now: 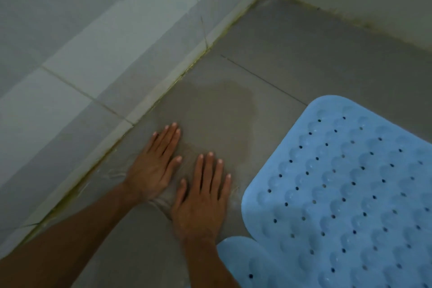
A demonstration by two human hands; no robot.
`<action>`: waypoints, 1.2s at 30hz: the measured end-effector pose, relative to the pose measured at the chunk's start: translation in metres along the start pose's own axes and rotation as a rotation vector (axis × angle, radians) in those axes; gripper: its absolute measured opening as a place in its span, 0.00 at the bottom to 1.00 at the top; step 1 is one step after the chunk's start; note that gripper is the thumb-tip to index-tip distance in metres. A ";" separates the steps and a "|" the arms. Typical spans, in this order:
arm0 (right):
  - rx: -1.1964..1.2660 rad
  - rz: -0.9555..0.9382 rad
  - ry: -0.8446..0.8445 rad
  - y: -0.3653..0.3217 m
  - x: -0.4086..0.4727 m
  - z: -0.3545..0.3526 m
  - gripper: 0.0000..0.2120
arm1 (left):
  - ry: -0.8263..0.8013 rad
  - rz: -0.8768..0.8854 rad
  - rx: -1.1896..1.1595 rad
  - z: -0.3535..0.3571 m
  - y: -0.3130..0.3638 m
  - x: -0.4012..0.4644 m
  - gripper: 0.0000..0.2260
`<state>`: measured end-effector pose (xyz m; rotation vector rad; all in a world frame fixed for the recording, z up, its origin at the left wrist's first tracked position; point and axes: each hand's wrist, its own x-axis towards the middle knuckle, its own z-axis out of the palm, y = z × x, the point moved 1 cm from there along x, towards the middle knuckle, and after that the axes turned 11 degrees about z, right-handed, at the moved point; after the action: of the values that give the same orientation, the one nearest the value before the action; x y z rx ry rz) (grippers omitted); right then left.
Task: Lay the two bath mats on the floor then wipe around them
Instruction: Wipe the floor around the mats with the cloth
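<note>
Two blue bath mats are laid flat on the grey tiled floor: the larger mat fills the 4 o'clock part of the view, and a corner of the second mat is seen at 5 o'clock, its edge apparently tucked just under or against the first; which overlaps which cannot be told. Their placement clear of the wall leaves a strip of bare floor open for wiping. In that strip, at about 7 o'clock from the mats' upper edge, the left hand and the right hand are pressed palm down, fingers spread wide and flat, gripping nothing firmly. Something thin and nearly transparent, with faint creases, seems to be spread beneath the palms, though its nature cannot be made out; it is judged to be the wiping material. A wet patch is seen at 12 o'clock from the hands, near the tiled wall, and is likely what is being worked toward.
</note>
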<state>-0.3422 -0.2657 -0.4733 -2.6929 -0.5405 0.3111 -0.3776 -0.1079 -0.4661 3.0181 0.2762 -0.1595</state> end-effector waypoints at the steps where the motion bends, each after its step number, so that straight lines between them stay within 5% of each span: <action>1: 0.024 -0.017 -0.005 0.001 0.003 0.000 0.31 | -0.011 -0.001 -0.011 -0.001 0.001 0.001 0.28; 6: 0.104 -0.089 0.042 0.013 0.066 -0.015 0.31 | 0.004 -0.020 -0.046 -0.010 0.001 0.058 0.28; 15: 0.015 -0.034 0.116 0.070 0.274 -0.069 0.31 | 0.081 0.044 -0.025 -0.030 0.022 0.291 0.30; 23: -0.127 -0.176 -0.016 0.130 0.414 -0.127 0.30 | 0.128 -0.052 -0.078 -0.035 0.059 0.431 0.28; 27: -0.154 -0.198 -0.007 0.146 0.443 -0.136 0.31 | 0.120 -0.083 -0.083 -0.034 0.069 0.463 0.29; 32: -0.133 -0.194 0.021 0.145 0.439 -0.139 0.30 | 0.297 -0.099 0.141 -0.039 0.077 0.454 0.31; 36: -0.149 -0.261 0.007 0.163 0.434 -0.145 0.30 | 0.272 -0.118 0.020 -0.031 0.093 0.449 0.28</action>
<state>0.1435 -0.2730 -0.4680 -2.7187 -0.9355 0.1959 0.0814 -0.1165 -0.4779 3.0399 0.4780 0.2427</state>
